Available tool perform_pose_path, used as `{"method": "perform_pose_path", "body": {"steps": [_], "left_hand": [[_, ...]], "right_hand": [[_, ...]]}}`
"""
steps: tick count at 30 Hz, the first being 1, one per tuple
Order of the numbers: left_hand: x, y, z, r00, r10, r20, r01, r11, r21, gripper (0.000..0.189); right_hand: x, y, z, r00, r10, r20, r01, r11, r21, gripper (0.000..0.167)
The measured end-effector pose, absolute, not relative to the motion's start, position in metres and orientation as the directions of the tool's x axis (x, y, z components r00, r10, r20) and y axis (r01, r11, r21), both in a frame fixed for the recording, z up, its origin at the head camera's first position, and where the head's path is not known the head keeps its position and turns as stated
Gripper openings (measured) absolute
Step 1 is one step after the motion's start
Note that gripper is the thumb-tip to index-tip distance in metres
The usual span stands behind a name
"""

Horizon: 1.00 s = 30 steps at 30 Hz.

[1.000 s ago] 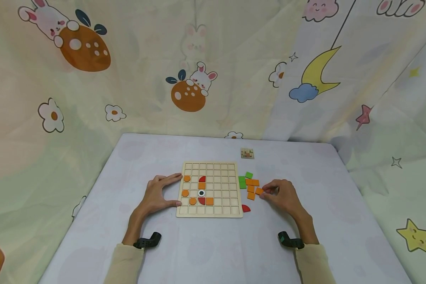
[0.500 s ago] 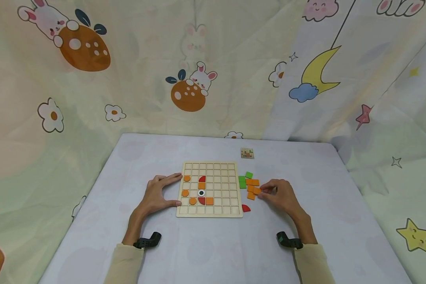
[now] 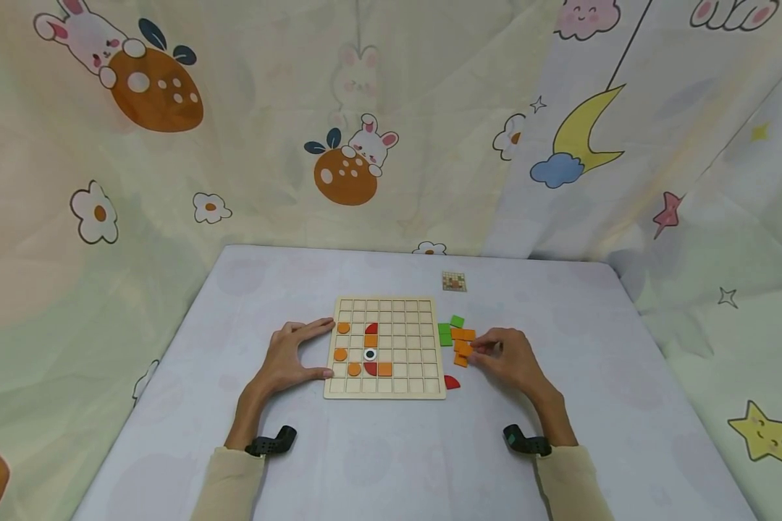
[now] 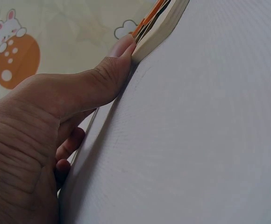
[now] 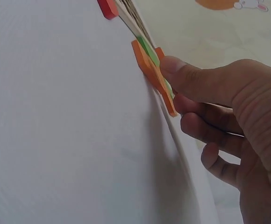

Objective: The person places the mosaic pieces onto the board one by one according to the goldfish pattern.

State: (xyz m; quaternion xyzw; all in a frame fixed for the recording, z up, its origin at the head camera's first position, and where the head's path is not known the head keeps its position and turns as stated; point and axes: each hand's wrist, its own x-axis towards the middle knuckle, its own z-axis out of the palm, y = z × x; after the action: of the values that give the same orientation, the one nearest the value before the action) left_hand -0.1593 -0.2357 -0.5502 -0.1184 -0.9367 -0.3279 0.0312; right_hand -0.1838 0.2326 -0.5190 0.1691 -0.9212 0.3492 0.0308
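the person's left hand (image 3: pixel 287 360) was spread wide, thumb well apart from the fingers, and its tips touched the left edge of the wooden board (image 3: pixel 407 349). it gripped nothing. the right hand (image 3: pixel 511 358) was bent, nearly closed, with its thumb and a finger pinching the right side of an orange square (image 3: pixel 466 349).

to do this well, it seemed best to nip just that one square by its sides, and to lift it straight up so the other orange squares (image 3: pixel 457 334) did not slide. the left hand could help by pressing lightly, so the board did not turn.

the board lay flat on the worktop (image 3: pixel 378 463), about midway between its left and right edges. the orange squares sat just beyond the board's right edge, with green squares (image 3: pixel 444 334) next to them. a red piece (image 3: pixel 452 381) lay near the board's near right corner. a little card (image 3: pixel 454 281) lay closer to the worktop's far edge.

the card's picture was too small to read. fingers hid part of the pinched square, so no one could tell if it was off the worktop. the worktop's near edge was cut off.
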Motion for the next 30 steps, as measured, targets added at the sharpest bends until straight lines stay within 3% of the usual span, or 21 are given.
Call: {"method": "perform_pose_path", "body": {"steps": [18, 30], "left_hand": [[-0.162, -0.236, -0.55, -0.965, 0.211, 0.157, 0.263, 0.748, 0.609, 0.1], [-0.159, -0.235, -0.551, -0.967, 0.208, 0.15, 0.256, 0.752, 0.607, 0.1]], "right_hand": [[-0.186, 0.209, -0.521, -0.918, -0.349, 0.186, -0.379, 0.639, -0.67, 0.025], [-0.186, 0.191, -0.52, -0.906, -0.388, 0.17, -0.394, 0.624, -0.675, 0.02]]}}
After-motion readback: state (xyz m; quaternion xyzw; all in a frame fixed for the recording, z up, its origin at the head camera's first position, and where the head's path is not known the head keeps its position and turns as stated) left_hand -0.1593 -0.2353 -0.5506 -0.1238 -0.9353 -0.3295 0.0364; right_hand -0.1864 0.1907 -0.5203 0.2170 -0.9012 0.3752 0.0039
